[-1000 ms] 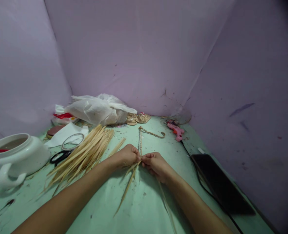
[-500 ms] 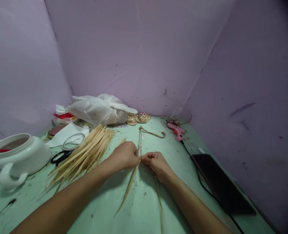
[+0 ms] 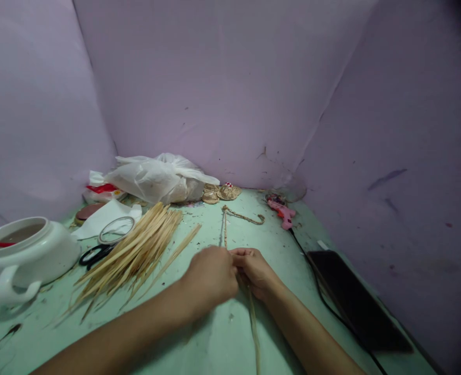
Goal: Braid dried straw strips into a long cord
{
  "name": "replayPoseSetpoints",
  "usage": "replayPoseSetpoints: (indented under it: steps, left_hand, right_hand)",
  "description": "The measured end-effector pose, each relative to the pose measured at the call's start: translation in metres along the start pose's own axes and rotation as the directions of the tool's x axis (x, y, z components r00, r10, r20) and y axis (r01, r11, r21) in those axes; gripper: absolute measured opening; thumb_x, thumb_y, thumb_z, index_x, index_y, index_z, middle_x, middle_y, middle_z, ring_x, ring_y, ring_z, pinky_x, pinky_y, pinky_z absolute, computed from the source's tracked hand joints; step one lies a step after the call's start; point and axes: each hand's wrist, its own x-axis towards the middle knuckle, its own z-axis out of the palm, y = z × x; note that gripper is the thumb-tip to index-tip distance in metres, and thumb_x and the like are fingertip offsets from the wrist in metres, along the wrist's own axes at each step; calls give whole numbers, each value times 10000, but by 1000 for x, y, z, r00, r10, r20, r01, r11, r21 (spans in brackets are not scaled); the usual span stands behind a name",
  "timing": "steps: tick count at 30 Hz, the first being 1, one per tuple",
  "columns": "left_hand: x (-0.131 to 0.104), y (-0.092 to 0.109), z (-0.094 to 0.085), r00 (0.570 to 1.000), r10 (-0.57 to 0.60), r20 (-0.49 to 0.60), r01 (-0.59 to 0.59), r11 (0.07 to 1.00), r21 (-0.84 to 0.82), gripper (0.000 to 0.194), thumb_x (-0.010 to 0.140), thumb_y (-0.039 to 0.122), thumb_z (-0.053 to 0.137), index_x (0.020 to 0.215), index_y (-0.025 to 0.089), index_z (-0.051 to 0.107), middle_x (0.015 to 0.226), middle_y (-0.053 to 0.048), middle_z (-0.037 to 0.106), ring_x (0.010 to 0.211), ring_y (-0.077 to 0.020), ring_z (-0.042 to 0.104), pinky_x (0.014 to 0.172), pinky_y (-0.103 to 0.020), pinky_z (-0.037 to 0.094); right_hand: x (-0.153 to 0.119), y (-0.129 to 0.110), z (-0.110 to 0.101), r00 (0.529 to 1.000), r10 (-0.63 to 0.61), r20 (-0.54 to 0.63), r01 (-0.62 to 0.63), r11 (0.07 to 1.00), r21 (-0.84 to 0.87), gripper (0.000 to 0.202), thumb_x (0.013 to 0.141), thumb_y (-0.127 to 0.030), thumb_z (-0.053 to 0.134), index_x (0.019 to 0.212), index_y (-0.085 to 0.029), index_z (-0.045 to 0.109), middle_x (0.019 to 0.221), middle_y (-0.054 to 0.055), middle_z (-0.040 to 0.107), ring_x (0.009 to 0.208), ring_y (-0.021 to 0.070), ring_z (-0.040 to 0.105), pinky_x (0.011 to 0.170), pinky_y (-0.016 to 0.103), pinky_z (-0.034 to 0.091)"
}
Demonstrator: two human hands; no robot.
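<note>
A thin twisted straw cord (image 3: 225, 232) runs up from my hands, bends at a far point and ends in a small hook shape to the right. My right hand (image 3: 257, 272) is closed, pinching the near end of the cord between thumb and fingers. Pressed against it, my left hand (image 3: 213, 275) is curled at the same end, slightly blurred, its fingertips hidden. Loose straw strips (image 3: 253, 320) trail from beneath my right hand toward the near edge. Left of my hands lies a bundle of dry straw strips (image 3: 140, 250), with one strip apart from it.
At left are a white pot (image 3: 54, 255) of liquid, black-handled scissors (image 3: 93, 256) and a tape roll (image 3: 116, 229). A white plastic bag (image 3: 156, 179) and woven straw pieces (image 3: 228, 192) lie at the back. A pink glue gun (image 3: 284, 213) and a dark phone-like slab (image 3: 359, 299) are at right.
My left hand has moved right and nearer, now overlapping the right hand's fingertips. The strip that hung to the lower left between the hands no longer shows there.
</note>
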Motion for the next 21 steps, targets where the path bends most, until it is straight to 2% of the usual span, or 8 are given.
replayPoseSetpoints:
  steps: [1, 2, 5, 7, 9, 13, 17, 21]
  left_hand:
    - [4, 1, -9, 995, 34, -99, -28, 998, 60, 85, 606, 161, 524, 663, 138, 583, 637, -77, 544, 768, -222, 529, 629, -268, 347]
    - [8, 1, -17, 989, -8, -145, 12, 1000, 25, 196, 621, 161, 505, 797, 137, 587, 616, -56, 545, 667, -183, 540, 576, -252, 352]
    - [20, -2, -23, 968, -233, 89, 248, 943, -222, 462, 637, 131, 459, 1098, 130, 438, 531, 1, 533, 404, -121, 477, 419, -223, 323]
    - [26, -7, -17, 926, -244, 287, 343, 862, -374, 352, 647, 117, 436, 995, 101, 480, 508, 3, 527, 364, -103, 459, 372, -204, 311]
    - [29, -14, -11, 911, -185, 370, 347, 827, -442, 133, 664, 127, 429, 750, 95, 526, 467, 4, 500, 343, -78, 439, 344, -181, 297]
    - [33, -24, -9, 919, -117, 376, 259, 899, -352, 124, 650, 135, 439, 539, 118, 491, 362, 29, 423, 273, -55, 358, 307, -171, 267]
    - [31, -22, -13, 928, -90, 361, 195, 944, -267, 125, 598, 112, 431, 478, 140, 450, 321, 28, 394, 267, -69, 354, 310, -182, 259]
    - [29, -19, -9, 935, -204, 291, 259, 952, -163, 124, 576, 162, 430, 453, 162, 417, 294, 40, 343, 262, -68, 299, 313, -192, 196]
  right_hand:
    - [0, 0, 0, 1000, 2, 3, -2, 1000, -16, 59, 519, -172, 553, 526, -114, 546, 396, -26, 470, 335, 42, 337, 365, 190, 196]
    - [0, 0, 1, 1000, 0, 7, 0, 1000, -32, 62, 528, -174, 550, 512, -116, 534, 385, -30, 455, 326, 37, 319, 362, 189, 177]
    - [-1, 0, 3, 999, -34, 21, 35, 999, -38, 105, 555, -198, 560, 501, -117, 518, 380, -39, 429, 327, 27, 297, 372, 188, 167]
    - [-1, 0, 3, 996, -74, 40, 75, 997, -28, 141, 564, -232, 579, 510, -116, 521, 403, -30, 449, 349, 32, 324, 385, 189, 182]
    - [-1, -1, 1, 992, -99, 81, 103, 993, -50, 170, 564, -264, 601, 532, -110, 537, 446, -14, 488, 370, 35, 338, 388, 192, 172]
    - [1, -3, -7, 977, -92, 190, 128, 975, -182, 158, 569, -257, 597, 575, -103, 562, 489, -10, 513, 374, 28, 292, 387, 198, 144]
    - [6, 0, -10, 962, -214, 172, 262, 904, -338, 77, 579, -173, 539, 572, -102, 565, 494, -9, 512, 424, 46, 343, 417, 190, 218]
    - [10, 6, -10, 950, -274, 148, 312, 842, -441, 94, 610, -167, 505, 601, -105, 575, 528, 2, 542, 470, 64, 404, 452, 185, 287]
